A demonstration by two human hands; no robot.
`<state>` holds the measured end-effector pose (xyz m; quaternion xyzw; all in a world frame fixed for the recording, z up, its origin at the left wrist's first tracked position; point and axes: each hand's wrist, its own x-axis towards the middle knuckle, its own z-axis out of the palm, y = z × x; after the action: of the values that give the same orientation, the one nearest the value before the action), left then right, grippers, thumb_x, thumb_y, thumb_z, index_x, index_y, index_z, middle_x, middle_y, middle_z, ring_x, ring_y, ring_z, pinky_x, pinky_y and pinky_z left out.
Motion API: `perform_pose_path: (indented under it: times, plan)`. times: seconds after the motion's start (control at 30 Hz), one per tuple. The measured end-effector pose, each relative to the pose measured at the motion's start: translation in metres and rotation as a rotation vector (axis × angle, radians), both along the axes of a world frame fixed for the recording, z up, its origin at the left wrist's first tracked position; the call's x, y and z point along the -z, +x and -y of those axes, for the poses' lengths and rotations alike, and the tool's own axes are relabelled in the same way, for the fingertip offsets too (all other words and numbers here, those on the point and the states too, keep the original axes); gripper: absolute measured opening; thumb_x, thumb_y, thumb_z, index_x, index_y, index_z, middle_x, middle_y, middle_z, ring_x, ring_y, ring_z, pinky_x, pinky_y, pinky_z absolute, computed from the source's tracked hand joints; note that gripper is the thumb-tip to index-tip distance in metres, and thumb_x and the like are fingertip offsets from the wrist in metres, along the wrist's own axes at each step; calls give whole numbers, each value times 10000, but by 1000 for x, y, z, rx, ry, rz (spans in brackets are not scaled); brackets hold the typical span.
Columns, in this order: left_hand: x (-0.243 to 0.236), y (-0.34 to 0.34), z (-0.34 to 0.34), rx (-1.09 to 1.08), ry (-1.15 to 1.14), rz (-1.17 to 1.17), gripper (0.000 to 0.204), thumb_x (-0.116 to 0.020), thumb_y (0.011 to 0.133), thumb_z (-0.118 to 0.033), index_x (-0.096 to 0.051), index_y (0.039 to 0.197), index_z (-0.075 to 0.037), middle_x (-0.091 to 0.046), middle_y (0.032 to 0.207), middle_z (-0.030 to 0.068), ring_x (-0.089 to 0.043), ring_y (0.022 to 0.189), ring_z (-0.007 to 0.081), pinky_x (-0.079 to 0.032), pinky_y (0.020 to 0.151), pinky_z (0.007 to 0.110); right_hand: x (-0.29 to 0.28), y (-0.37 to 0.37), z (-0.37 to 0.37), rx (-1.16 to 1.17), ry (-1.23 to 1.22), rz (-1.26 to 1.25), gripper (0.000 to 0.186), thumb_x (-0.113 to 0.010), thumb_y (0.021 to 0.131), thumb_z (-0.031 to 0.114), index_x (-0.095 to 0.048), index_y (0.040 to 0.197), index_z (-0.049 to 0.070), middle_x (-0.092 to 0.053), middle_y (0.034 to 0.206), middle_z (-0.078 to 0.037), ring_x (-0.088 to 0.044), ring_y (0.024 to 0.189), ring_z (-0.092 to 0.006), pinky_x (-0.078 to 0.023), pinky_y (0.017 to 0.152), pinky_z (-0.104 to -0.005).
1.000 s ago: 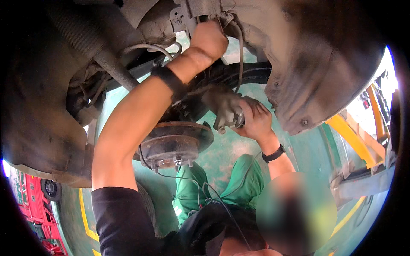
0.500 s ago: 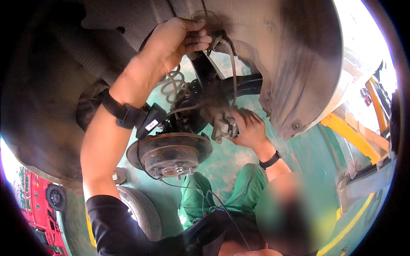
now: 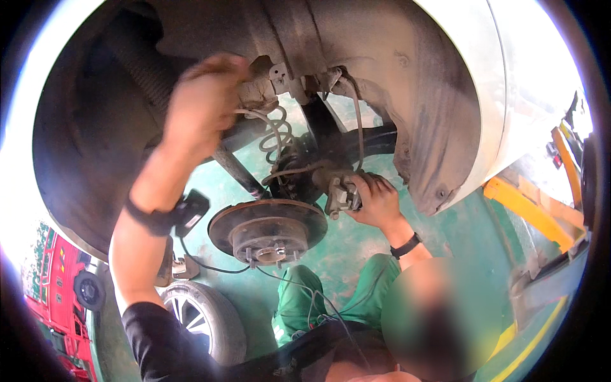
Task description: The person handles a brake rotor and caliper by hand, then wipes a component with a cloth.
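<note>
My right hand [image 3: 380, 202] is closed around a brake caliper [image 3: 342, 195], which hangs off the disc, just right of it. A thin brake hose [image 3: 358, 121] runs from the caliper up to a bracket in the wheel well. My left hand [image 3: 205, 102] is raised in the upper left of the wheel well, smeared by motion; whether it holds anything cannot be made out. Below and between the hands, the rusty-edged brake disc [image 3: 267, 219] sits on its hub with studs pointing toward me. Behind it are a coil spring [image 3: 275, 137] and a dark shock absorber [image 3: 238, 170].
The wheel-well liner [image 3: 439, 108] arches over both arms. A wheel with its tyre [image 3: 232, 334] rests on the green floor at lower left. A yellow lift arm [image 3: 525, 207] stands at right, a red vehicle [image 3: 60, 286] far left. A thin cable [image 3: 299, 283] hangs before my legs.
My left hand has come away from the top bracket area, moving left and down. My right hand still grips the caliper, which appears slightly further right. The whole view has shifted a little.
</note>
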<state>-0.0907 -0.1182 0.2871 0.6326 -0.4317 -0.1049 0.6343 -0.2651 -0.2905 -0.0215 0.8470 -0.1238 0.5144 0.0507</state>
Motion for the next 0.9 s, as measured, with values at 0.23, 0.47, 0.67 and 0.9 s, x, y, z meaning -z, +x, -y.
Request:
perform_pose_path:
  times: [0.23, 0.47, 0.67, 0.9]
  plan:
    - [4, 21, -89, -147, 203, 48, 214, -571, 1055, -240, -636, 982, -49, -325, 607, -97, -269, 483, 17, -200, 418, 218, -11, 1, -5, -12, -20, 15, 733, -890, 599, 344, -617, 1229, 88, -722, 1052, -144, -706, 896, -338, -570, 841, -427]
    - [80, 57, -216, -507, 186, 193, 204, -580, 1035, -187, -654, 936, -25, -438, 619, -76, -346, 506, 17, -247, 457, 230, -7, 9, -5, -24, -17, 16, 730, -878, 624, 361, -608, 1244, 86, -712, 1077, -141, -699, 928, -331, -565, 871, -430]
    - [206, 92, -297, -658, 414, -5, 157, -598, 995, -101, -673, 883, -20, -497, 625, -54, -423, 541, 36, -306, 476, 238, -10, 3, -6, -10, -9, -11, 721, -888, 614, 352, -617, 1227, 85, -717, 1069, -142, -706, 929, -342, -570, 859, -437]
    - [373, 151, -399, -734, 1164, 222, 626, -683, 952, -371, -562, 1372, 78, -636, 1309, 321, -599, 1278, 426, -473, 1049, 451, -7, 6, -6, 2, -1, -21, 762, -901, 539, 285, -639, 1231, 100, -721, 1080, -126, -706, 950, -349, -574, 863, -434]
